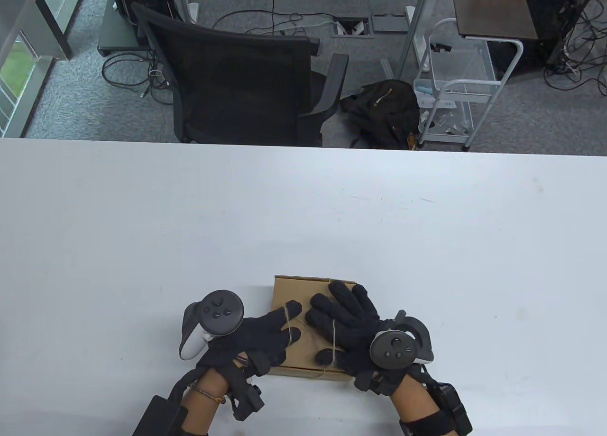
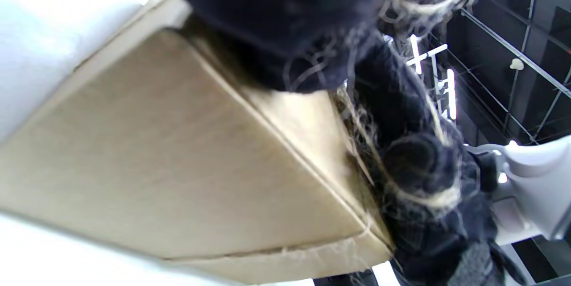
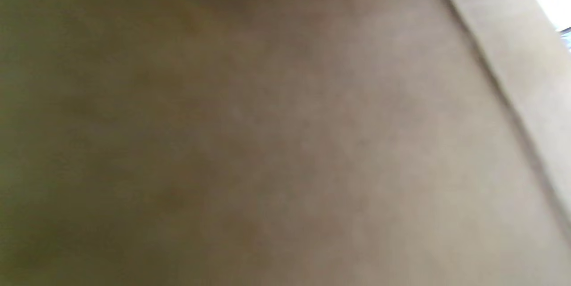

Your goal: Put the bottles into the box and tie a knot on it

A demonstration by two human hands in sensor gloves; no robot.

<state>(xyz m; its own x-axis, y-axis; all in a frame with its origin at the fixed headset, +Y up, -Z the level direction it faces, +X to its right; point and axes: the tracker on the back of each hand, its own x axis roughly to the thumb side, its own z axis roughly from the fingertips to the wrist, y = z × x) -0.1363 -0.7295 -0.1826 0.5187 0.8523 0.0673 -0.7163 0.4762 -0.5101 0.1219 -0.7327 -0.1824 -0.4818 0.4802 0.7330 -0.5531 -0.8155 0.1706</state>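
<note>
While both gloved hands crowd onto it, the cardboard box (image 1: 303,313) sits closed on the white worktop (image 1: 142,227), directly under their fingers; the right hand (image 1: 348,324) lies flat on the lid with its fingers spread and straight; the left hand (image 1: 265,334) reaches in from the box's left edge, twine (image 1: 287,318) looped round its curled fingers; another strand runs under the right palm; the right wrist view shows only blurred cardboard.

We're wearing black knit gloves on the left hand (image 1: 258,334) and right hand (image 1: 348,324), each carrying a black-and-white tracker, with black wrist straps.
</note>
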